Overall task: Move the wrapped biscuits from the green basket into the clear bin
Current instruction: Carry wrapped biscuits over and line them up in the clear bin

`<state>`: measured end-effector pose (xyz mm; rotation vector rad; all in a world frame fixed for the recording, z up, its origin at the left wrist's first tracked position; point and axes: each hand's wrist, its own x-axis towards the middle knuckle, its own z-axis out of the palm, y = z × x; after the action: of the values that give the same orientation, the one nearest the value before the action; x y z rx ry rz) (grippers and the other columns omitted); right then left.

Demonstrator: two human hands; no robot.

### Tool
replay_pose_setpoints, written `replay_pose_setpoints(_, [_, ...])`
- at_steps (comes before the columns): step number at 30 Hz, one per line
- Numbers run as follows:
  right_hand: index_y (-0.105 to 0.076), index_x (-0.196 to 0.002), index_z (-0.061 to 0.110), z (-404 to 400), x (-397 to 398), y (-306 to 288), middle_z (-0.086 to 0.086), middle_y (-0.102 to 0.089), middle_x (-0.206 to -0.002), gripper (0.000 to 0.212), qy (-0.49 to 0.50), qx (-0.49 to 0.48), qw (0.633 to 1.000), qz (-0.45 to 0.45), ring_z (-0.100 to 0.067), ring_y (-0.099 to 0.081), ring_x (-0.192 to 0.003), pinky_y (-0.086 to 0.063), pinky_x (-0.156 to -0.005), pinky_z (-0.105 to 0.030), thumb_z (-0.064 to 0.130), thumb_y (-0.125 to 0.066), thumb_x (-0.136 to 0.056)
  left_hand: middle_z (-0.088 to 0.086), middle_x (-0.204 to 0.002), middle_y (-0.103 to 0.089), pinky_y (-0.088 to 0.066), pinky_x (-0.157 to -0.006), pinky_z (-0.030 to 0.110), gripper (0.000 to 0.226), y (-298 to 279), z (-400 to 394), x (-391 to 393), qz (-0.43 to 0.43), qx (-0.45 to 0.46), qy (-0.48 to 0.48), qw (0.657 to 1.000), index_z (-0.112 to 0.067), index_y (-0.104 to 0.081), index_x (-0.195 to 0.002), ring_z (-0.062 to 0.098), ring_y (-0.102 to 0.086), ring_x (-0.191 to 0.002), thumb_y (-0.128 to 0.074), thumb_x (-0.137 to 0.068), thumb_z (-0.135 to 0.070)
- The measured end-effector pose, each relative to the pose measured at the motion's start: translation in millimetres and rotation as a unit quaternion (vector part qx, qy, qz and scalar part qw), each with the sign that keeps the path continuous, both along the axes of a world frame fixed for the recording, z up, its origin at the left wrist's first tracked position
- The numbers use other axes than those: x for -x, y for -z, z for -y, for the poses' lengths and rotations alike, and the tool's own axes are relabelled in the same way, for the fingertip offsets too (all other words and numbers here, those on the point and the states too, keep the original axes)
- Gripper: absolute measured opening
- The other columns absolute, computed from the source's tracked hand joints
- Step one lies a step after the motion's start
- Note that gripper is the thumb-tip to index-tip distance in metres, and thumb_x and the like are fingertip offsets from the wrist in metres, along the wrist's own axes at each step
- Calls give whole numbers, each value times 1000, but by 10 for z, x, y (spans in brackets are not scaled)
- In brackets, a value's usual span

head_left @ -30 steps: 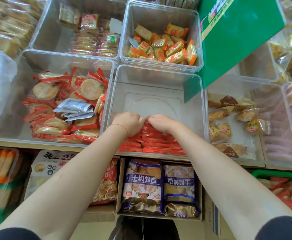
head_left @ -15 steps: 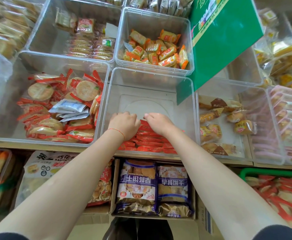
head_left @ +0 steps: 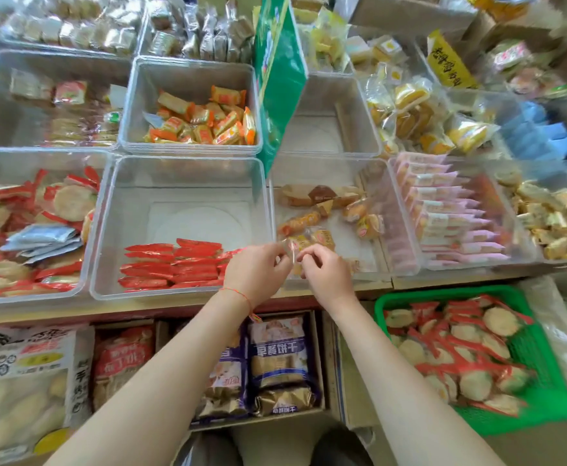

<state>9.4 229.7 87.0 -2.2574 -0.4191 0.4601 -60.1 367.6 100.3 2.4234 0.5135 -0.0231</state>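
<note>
The clear bin [head_left: 188,160] stands in the middle of the shelf, with a row of red wrapped biscuits [head_left: 174,264] along its front wall. The green basket [head_left: 443,292] sits lower right and holds several round biscuits in red wrappers [head_left: 460,348]. My left hand [head_left: 255,272] and my right hand [head_left: 327,275] hover close together over the bin's front right corner. Their fingers are loosely curled, and I see nothing plainly held. Both hands are left of the basket and apart from the biscuits.
A green sign [head_left: 278,79] stands between the back bins. Neighbouring clear bins hold round biscuits [head_left: 23,230] on the left, small cakes [head_left: 326,210] on the right, pink packets [head_left: 443,210] and orange packets [head_left: 201,122]. Bagged snacks [head_left: 278,358] fill boxes below the shelf.
Both hands have lifted off the red biscuits in the bin and moved right to its front corner. The view has swung right, and the green basket now shows fully.
</note>
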Motion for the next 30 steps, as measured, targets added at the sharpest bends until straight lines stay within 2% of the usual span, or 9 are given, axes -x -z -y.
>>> replay_pose_setpoints(3, [-63, -78, 31, 655, -257, 157, 9, -65, -68, 20, 15, 4, 1000, -22, -13, -63, -68, -50, -64, -31, 33, -44, -83, 5, -88, -70, -43, -63, 31, 24, 59, 668, -320, -22, 10, 21, 999, -23, -67, -94, 28, -63, -85, -46, -90, -34])
replay_pose_setpoints(5, [-62, -77, 31, 1120, -417, 306, 9, -65, -69, 17, 13, -12, 999, -36, -16, -62, -70, -50, -65, -32, 33, -46, -84, 4, -93, -69, -49, -68, 33, 24, 170, 1217, -516, -45, 38, 37, 998, -24, -66, -98, 27, -63, -88, -45, -91, -33])
replay_pose_setpoints(10, [-64, -80, 29, 2463, -843, 782, 13, -64, -73, 15, -10, 32, 999, -39, -4, -55, -67, -39, -57, -18, 24, -52, -87, 2, -102, -70, -52, -81, 36, 26, 648, 2543, -931, -142, 87, 19, 986, -30, -68, -102, 27, -63, -96, -46, -88, -33])
replay_pose_setpoints(13, [-68, -95, 22, 3264, -1195, 1083, 2, -68, -98, 17, -25, 147, 986, -72, -18, -61, -92, -40, -67, -28, 23, -52, -91, 5, -106, -70, -48, -78, 30, 27, 945, 3165, -1147, -189, 110, 10, 976, -29, -69, -104, 28, -63, -100, -48, -88, -32])
replay_pose_setpoints(16, [-60, -126, 18, 3875, -1504, 1339, -10, -53, -135, 35, -51, 276, 950, -137, -29, -49, -126, -45, -93, -35, 30, -52, -95, 5, -102, -69, -50, -78, 31, 21, 1171, 3609, -1300, -238, 140, 3, 961, -29, -67, -92, 28, -62, -95, -48, -87, -32])
replay_pose_setpoints(20, [-45, -140, 19, 4342, -1659, 1587, -13, -34, -151, 53, -98, 368, 912, -154, -34, -39, -133, -43, -103, -41, 40, -56, -94, 3, -102, -70, -53, -78, 33, 27, 1413, 4005, -1386, -289, 175, -6, 941, -23, -71, -94, 25, -63, -94, -49, -81, -31])
replay_pose_setpoints(23, [-40, -145, 24, 4491, -1648, 1649, -8, -42, -147, 54, -161, 398, 890, -154, -33, -46, -127, -44, -100, -44, 44, -51, -96, 4, -92, -69, -55, -73, 36, 28, 1535, 4203, -1334, -312, 176, -3, 934, -15, -73, -92, 27, -65, -88, -49, -80, -25])
replay_pose_setpoints(26, [-47, -139, 24, 4617, -1603, 1648, -6, -59, -126, 46, -211, 407, 871, -177, -30, -57, -110, -46, -91, -42, 36, -50, -95, 4, -111, -66, -45, -76, 27, 28, 1634, 4327, -1218, -334, 183, -22, 924, -19, -71, -107, 23, -60, -95, -51, -89, -27])
replay_pose_setpoints(30, [-62, -111, 19, 4744, -1596, 1567, 0, -66, -103, 22, -183, 345, 900, -195, -24, -62, -96, -47, -74, -34, 31, -52, -96, 3, -116, -68, -49, -78, 31, 28, 1645, 4416, -1165, -334, 163, -36, 928, -23, -67, -111, 23, -61, -99, -50, -90, -28])
